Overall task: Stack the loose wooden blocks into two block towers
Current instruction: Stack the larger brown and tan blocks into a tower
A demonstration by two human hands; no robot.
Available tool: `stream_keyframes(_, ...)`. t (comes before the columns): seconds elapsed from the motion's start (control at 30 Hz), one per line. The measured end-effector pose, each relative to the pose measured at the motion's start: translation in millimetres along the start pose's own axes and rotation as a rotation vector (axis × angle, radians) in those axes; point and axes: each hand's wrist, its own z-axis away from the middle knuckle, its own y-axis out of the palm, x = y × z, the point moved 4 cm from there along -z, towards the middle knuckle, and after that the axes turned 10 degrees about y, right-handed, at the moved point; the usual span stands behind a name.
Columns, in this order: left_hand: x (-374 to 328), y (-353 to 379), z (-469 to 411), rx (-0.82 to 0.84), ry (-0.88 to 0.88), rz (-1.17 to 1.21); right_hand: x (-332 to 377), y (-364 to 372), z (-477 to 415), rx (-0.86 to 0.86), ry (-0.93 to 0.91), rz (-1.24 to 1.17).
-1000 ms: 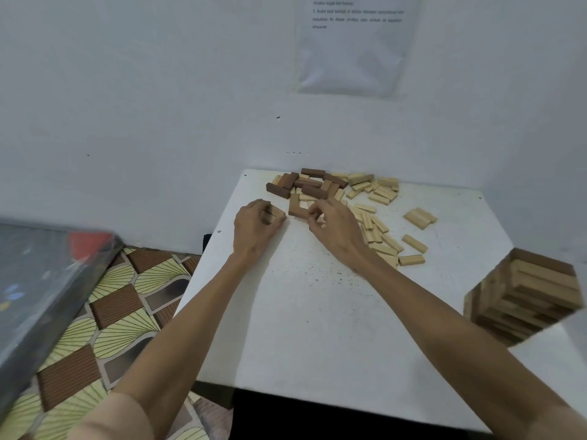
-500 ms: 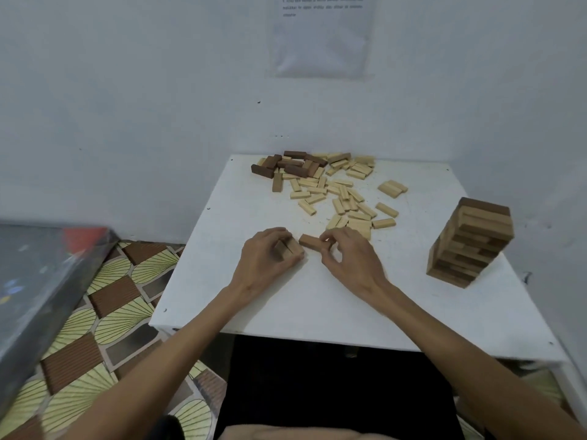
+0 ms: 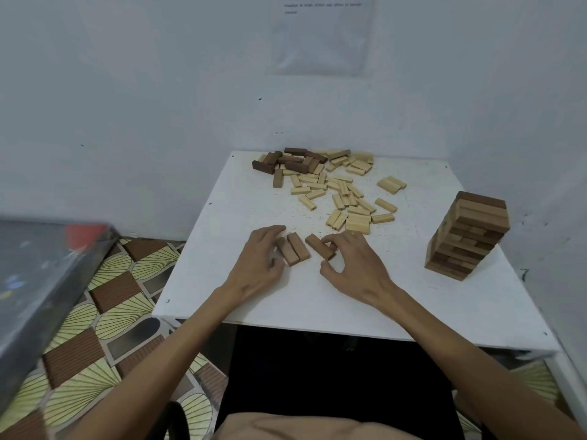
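Observation:
Two mid-brown blocks lie side by side on the white table near its middle. My left hand rests against their left side, with its fingers curved around them. A third mid-brown block lies just to their right, and my right hand pinches it between forefinger and thumb. A finished block tower stands at the right edge. Loose pale blocks and dark brown blocks lie scattered at the far side.
White walls enclose the table at the back and right. A grey board leans at the left above a patterned floor mat. A sheet of paper hangs on the back wall.
Both hands have drawn three mid-brown blocks from the far pile toward the table's middle. Two now lie paired by the left hand, and the camera view has dropped and widened.

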Motion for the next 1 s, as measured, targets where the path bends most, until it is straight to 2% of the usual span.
stream_keyframes(0.13, 8, -6, 1, -0.050, -0.051, -0.016, 3, 0, -1, 0.039, -0.043, -0.012)
stream_keyframes(0.27, 9, -6, 1, 0.047, -0.019, -0.034, -1, 2, -9, 0.108, -0.097, -0.075)
stream_keyframes(0.4, 2, 0, 3, 0.073, 0.043, -0.042, -5, 0, -25, 0.250, -0.140, -0.133)
stream_keyframes(0.5, 1, 0, 3, 0.039, 0.032, 0.016, -5, -2, -36, 0.384, -0.114, -0.141)
stream_keyframes(0.6, 5, -5, -4, 0.049, 0.005, 0.066, 0, -2, -47, 0.437, -0.114, -0.123)
stream_keyframes(0.87, 14, -8, -18, 0.188, -0.010, 0.150, 1, 8, -54, 0.405, -0.043, -0.256)
stream_keyframes(1.0, 13, -8, -21, 0.183, 0.021, 0.157, 1, 10, -47, 0.353, -0.028, -0.259)
